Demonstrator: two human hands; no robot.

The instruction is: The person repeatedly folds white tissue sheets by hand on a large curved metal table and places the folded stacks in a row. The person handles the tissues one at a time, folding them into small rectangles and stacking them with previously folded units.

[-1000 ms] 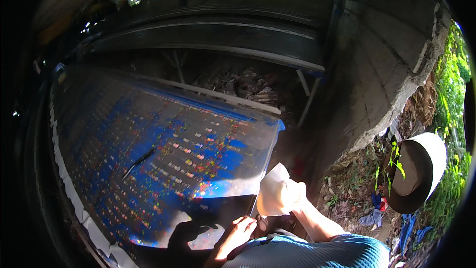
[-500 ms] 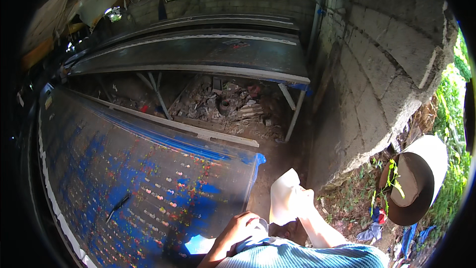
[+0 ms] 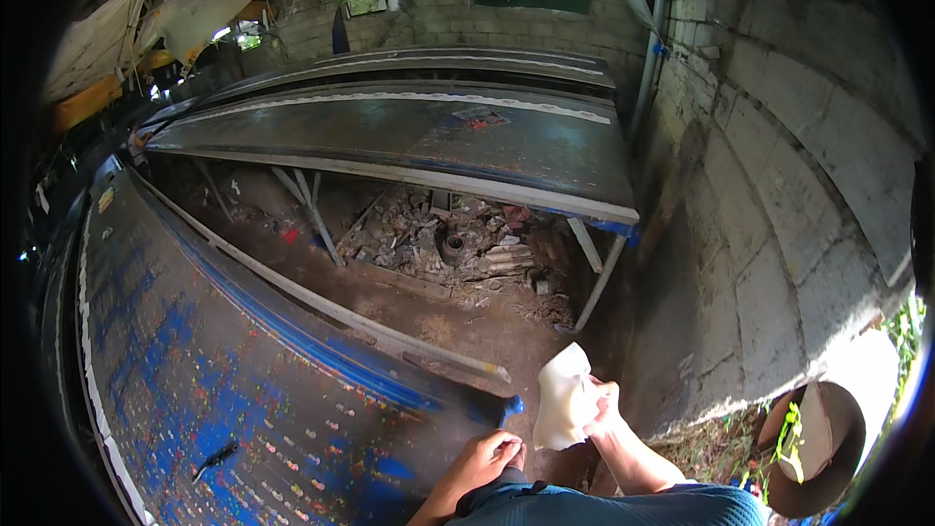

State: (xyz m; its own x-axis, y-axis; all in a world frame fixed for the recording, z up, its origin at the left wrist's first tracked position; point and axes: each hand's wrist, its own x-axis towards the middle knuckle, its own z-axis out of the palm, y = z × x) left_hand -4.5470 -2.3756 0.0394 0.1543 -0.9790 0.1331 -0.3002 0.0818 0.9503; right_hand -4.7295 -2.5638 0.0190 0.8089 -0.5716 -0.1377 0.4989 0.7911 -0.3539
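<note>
My right hand (image 3: 606,407) is closed around the side of a white container (image 3: 563,397), which looks like plastic and is tilted. It is held off the near table's right end, above the ground. My left hand (image 3: 490,456) hangs close to my body, beside the corner of the paint-spattered table (image 3: 321,370). Its fingers are curled together, and whether anything is in them cannot be seen. On the tabletop, to the left, lies a small dark slender tool (image 3: 215,462).
Behind stands another long dark table (image 3: 390,136) on metal legs, with rubble (image 3: 458,244) beneath it. A block wall (image 3: 769,185) rises on the right. Near its foot is a large cylinder (image 3: 823,448) with a dark rim, beside green plants. The near table's corner has a blue knob-like end (image 3: 511,407).
My view has tilted up and turned slightly left. The white container stays in my right hand and looks more upright. A bright patch near my left forearm no longer shows.
</note>
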